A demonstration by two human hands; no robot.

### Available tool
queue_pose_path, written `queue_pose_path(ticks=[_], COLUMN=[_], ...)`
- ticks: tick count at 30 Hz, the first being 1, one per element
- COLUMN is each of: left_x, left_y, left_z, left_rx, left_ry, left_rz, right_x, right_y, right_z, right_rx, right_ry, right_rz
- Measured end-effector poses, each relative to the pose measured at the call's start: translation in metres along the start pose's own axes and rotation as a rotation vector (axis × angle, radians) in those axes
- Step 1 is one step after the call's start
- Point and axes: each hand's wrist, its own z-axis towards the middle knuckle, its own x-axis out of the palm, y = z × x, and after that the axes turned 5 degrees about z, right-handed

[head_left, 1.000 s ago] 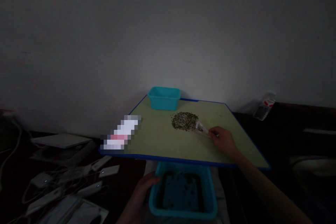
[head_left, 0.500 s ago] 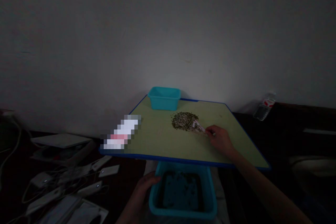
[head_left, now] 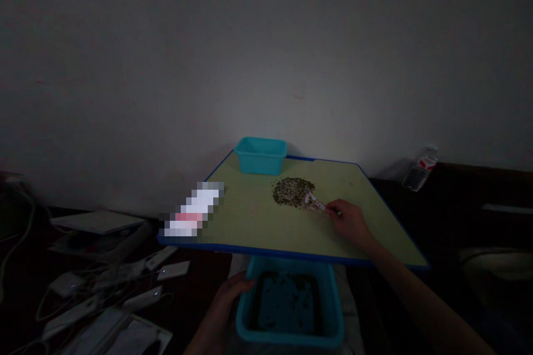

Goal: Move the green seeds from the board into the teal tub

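My right hand (head_left: 348,222) is closed round the handle of a small pale scoop (head_left: 315,202), whose wide end touches the right edge of a pile of small seeds (head_left: 291,191). The pile mixes greenish-brown and whitish bits on a pale green board (head_left: 266,227) with a blue edge. At the bottom, my left hand (head_left: 229,297) grips the left side of a turquoise plastic basin (head_left: 287,339), thumb over the rim and other fingers mostly hidden. Dark bits lie on the basin's floor. It sits on my lap, below the board's near edge.
A second turquoise basin (head_left: 261,164) stands at the back left of the board. A blurred-out bright phone-like screen (head_left: 192,212) lies at its left edge. Chargers and cables (head_left: 141,298) clutter the left side. A plastic bottle (head_left: 421,168) leans at right by the wall.
The scoop in my right hand has turned slightly at the pile's edge. My left hand and both basins look the same.
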Motion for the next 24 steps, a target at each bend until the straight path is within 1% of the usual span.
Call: queue_pose_path(ticks=[3,9,10,13,15,20,24], left_x=[0.0021,0.0014,0.0007,-0.0014,-0.0018,0.0008,0.0013], left_y=[-0.0016,-0.0018,-0.0022,-0.0038,-0.0043,-0.0029,-0.0014], left_z=[-0.0010,-0.0033,-0.0033,-0.0021,-0.0007,-0.0004,-0.0005], left_rx=[0.003,-0.005,-0.006,-0.032,-0.045,-0.018,-0.028], left_ry=[0.055,-0.044,-0.038,0.043,0.068,-0.031,-0.054], left_rz=[0.004,-0.013,-0.022,-0.030,-0.016,0.010,0.038], right_x=[-0.0009,-0.0007,-0.0005,0.0000,0.0001,-0.0008,-0.0020], right_y=[0.0001,0.0036,0.0048,0.0084,0.0095,0.0065,0.0049], right_z=[-0.0019,-0.0028,-0.0028,-0.0036,-0.0046,-0.0073,-0.0087], right_rx=[-0.006,0.007,0.004,-0.008,-0.015,0.004,0.008], right_ry=[0.008,0.011,0.014,0.025,0.030,0.031,0.024], right_rz=[0.018,0.021,0.023,0.026,0.026,0.026,0.039])
